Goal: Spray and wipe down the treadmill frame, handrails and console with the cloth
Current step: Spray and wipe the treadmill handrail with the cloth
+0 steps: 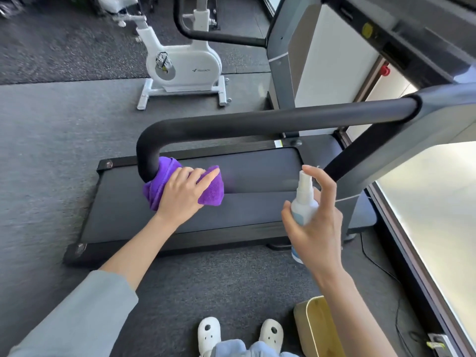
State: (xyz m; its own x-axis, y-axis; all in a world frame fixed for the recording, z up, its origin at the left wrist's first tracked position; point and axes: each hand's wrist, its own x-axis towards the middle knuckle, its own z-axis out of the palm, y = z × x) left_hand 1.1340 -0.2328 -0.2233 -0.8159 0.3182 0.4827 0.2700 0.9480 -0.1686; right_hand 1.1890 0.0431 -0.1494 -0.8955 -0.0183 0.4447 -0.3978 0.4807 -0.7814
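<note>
A black padded handrail [257, 122] runs across the middle and bends down at its left end. There a purple cloth [164, 173] is wrapped round the bend, and my left hand [181, 194] grips the cloth against the rail. My right hand [315, 222] holds a small white spray bottle [304, 199] upright, to the right of the cloth, with the index finger raised over its nozzle. The treadmill belt [195, 202] lies below both hands. The console [401, 29] shows at the top right, blurred.
A white exercise bike [180, 65] stands on the dark floor beyond the treadmill. A second black handrail [206, 34] curves at the top. A yellowish bin [316, 328] sits by my feet at the lower right, beside a bright window [438, 215] and a trailing cable [378, 266].
</note>
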